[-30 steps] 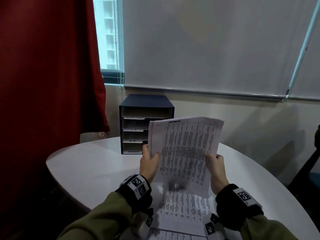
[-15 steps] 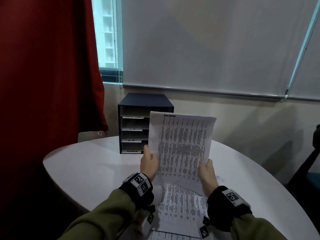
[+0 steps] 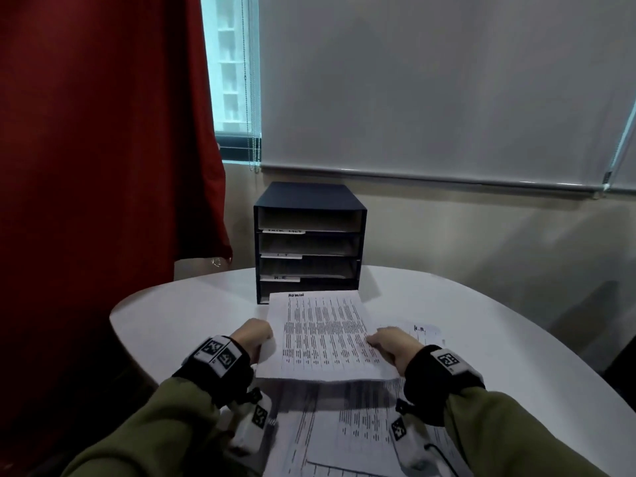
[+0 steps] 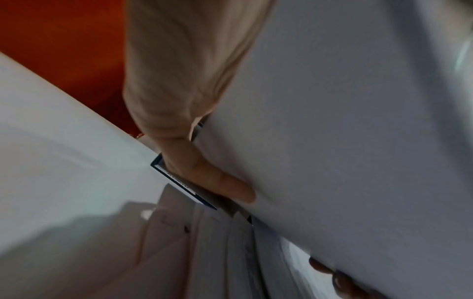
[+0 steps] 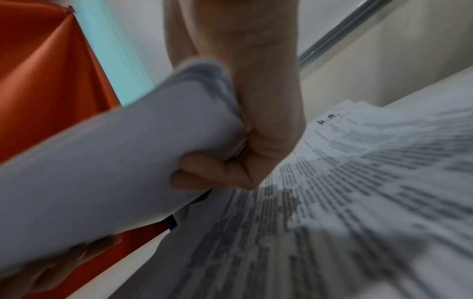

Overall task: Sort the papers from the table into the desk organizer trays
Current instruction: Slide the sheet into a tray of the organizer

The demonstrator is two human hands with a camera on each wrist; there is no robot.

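A printed sheet headed "ADMIN" [image 3: 323, 335] lies nearly flat above the table, its far edge at the mouth of the lowest tray of the dark desk organizer [image 3: 309, 201]. My left hand [image 3: 253, 339] pinches its left edge, and my right hand [image 3: 389, 346] pinches its right edge. In the left wrist view the left fingers [image 4: 204, 174] press the sheet's underside [image 4: 345, 121]. The right wrist view shows the right fingers [image 5: 220, 178] curled under the sheet [image 5: 102, 161]. More printed papers [image 3: 344, 425] lie on the white table [image 3: 172, 315] below; one is headed "H.R." [image 3: 421, 330].
The organizer has several stacked trays with white labels on their lips, set at the table's far side. A red curtain [image 3: 103, 132] hangs on the left, a window blind [image 3: 430, 80] behind. The table's curved edge runs close on the left.
The sheet has been lowered from upright in front of me to nearly flat and moved forward, so that its top edge now reaches the organizer's lowest tray. Both hands went down with it.
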